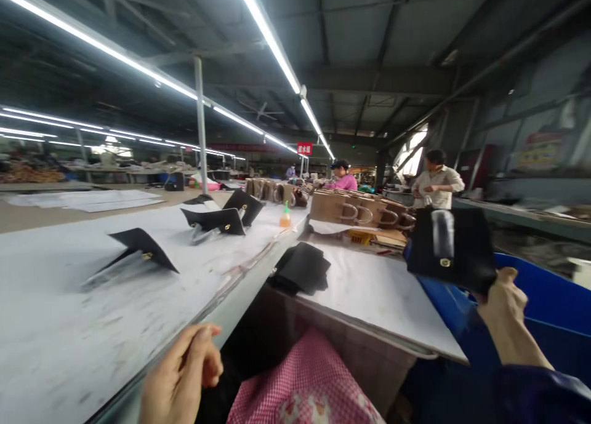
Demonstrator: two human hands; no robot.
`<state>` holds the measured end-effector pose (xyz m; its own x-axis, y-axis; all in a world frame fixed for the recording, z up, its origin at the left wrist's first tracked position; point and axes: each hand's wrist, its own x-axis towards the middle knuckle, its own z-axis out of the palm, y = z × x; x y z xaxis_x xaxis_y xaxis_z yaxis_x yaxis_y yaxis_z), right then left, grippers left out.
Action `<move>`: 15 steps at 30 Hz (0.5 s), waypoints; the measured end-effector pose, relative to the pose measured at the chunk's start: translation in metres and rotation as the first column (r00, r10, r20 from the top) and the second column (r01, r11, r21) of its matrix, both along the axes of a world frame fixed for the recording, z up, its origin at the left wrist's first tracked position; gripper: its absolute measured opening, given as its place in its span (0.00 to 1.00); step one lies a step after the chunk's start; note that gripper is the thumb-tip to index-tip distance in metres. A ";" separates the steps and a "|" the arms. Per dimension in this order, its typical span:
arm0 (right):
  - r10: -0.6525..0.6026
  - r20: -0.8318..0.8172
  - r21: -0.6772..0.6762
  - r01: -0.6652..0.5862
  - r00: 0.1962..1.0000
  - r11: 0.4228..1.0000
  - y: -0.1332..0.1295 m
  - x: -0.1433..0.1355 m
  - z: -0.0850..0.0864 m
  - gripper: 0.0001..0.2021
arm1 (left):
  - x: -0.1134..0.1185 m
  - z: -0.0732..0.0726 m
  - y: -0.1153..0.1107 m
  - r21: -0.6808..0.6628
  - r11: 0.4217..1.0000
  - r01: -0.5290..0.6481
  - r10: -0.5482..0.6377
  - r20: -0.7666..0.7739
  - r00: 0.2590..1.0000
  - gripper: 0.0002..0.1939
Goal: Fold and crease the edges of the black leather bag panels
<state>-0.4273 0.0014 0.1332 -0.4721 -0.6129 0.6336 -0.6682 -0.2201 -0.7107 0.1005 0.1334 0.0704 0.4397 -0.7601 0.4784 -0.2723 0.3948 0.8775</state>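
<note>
My right hand [505,301] grips the lower corner of a black leather panel [471,242], raised at the right over a blue bin [540,295]. A gold clasp and a shiny clear strip show on the panel's face. Close to the front edge of the white-covered table [55,338], my left hand [182,368] has its fingers curled together, with nothing visible in them. Several folded black pieces with gold clasps stand on that table, one nearest [143,252] and others [221,218] farther back. Flat black pieces [305,267] lie stacked on the lower white board.
A small orange bottle with a green tip [285,218] stands at the table's far right edge. Brown handled bags [344,208] are lined up behind the board. A person in a light shirt [438,184] stands at right; another in pink [344,181] is farther back.
</note>
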 end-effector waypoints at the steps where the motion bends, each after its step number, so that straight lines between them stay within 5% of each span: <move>1: -0.003 0.083 0.042 0.000 0.997 0.999 -0.016 0.009 -0.007 0.33 | -0.001 0.000 -0.001 0.002 1.000 0.012 -0.012 -0.028 1.000 0.23; 5: 0.143 0.206 0.208 -0.186 0.968 0.960 -0.079 0.099 -0.059 0.24 | -0.005 -0.011 -0.008 0.052 0.994 0.091 -0.086 -0.099 0.991 0.23; 10: 0.479 -0.011 0.253 -0.461 0.878 0.851 -0.115 0.237 -0.122 0.14 | -0.006 -0.024 -0.015 0.162 0.960 0.228 -0.219 -0.071 0.973 0.27; 15: 0.500 -0.320 0.168 -0.471 0.805 0.866 -0.108 0.276 -0.137 0.13 | -0.011 -0.027 -0.021 0.160 0.949 0.273 -0.254 -0.126 0.959 0.27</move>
<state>-0.1511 -0.1065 -0.0041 0.1380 -0.7569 0.6388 -0.6906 -0.5359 -0.4857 0.0898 0.1124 0.0432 0.2518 -0.9228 0.2916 -0.0846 0.2792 0.9565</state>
